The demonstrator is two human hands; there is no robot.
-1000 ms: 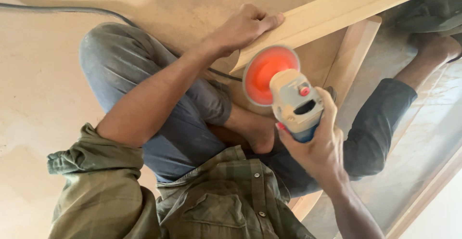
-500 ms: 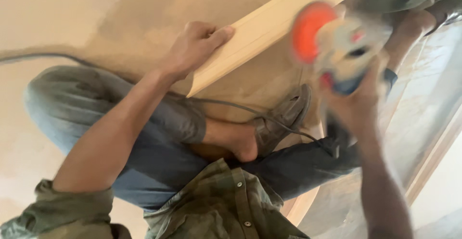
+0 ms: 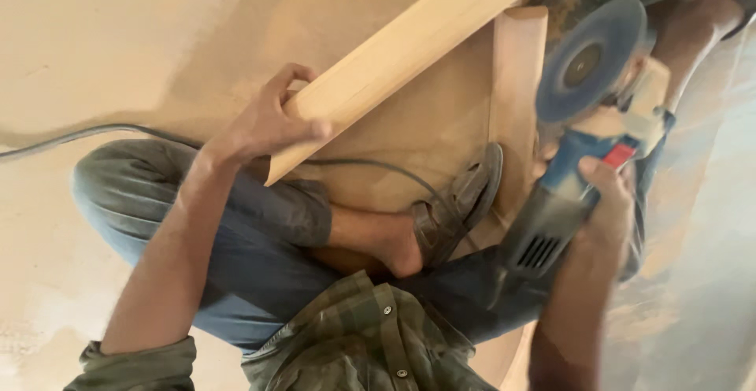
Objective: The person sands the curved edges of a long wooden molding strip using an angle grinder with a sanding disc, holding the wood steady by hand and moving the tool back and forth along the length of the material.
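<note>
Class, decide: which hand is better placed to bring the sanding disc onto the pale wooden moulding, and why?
Probably the right hand: it already grips the blue angle grinder, its disc near the pale wooden moulding. The left hand is steadying that moulding's end.

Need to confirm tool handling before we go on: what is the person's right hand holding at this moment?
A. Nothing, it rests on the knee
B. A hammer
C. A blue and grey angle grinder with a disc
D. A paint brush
C: the right hand is wrapped around the body of the blue and grey angle grinder, its disc raised near the curved wooden piece, while the left hand holds the long wooden moulding.
</note>
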